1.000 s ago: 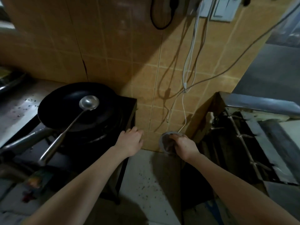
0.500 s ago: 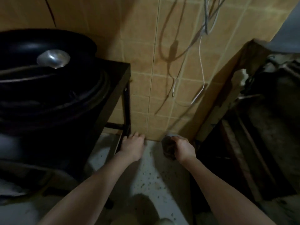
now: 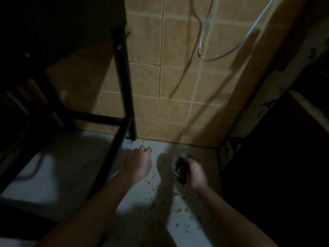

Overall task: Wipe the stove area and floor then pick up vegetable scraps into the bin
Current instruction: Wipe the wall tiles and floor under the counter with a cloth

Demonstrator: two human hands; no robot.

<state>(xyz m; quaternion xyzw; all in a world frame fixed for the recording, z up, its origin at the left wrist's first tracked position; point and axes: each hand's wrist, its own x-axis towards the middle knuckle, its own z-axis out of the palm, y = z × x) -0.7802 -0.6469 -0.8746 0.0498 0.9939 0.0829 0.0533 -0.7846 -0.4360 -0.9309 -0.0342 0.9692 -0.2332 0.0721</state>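
Down at the near edge, the left forearm (image 3: 99, 202) and the right forearm (image 3: 222, 211) reach forward over the pale floor (image 3: 71, 168). Between and around them lie the vegetable scraps (image 3: 179, 210), small greenish bits strewn over the floor, thickest just near of the right hand and thinning toward the wall.

A little farther on, both hands are low over the floor, close to the corner. The left hand (image 3: 139, 164) shows its back, its fingers bent down toward the floor. What lies under them is hidden, so I cannot tell whether it holds anything. Just to its right, apart from it, the right hand (image 3: 195, 173) has its fingers wrapped around a dark round object (image 3: 179, 166). That object is too dim to identify, and whether it touches the floor is unclear.

To the left of the left hand stands the black metal stove stand (image 3: 122, 77), one leg coming down to the floor near the wall and a crossbar running left from it into deep shadow. On the right a dark unit (image 3: 276, 166) fills the side, its details lost in the gloom.

Farthest back rises the tan tiled wall (image 3: 178, 90), meeting the floor just beyond the hands. A white cable (image 3: 211, 60) hangs in a loop against its upper part and casts a curved shadow on the tiles.
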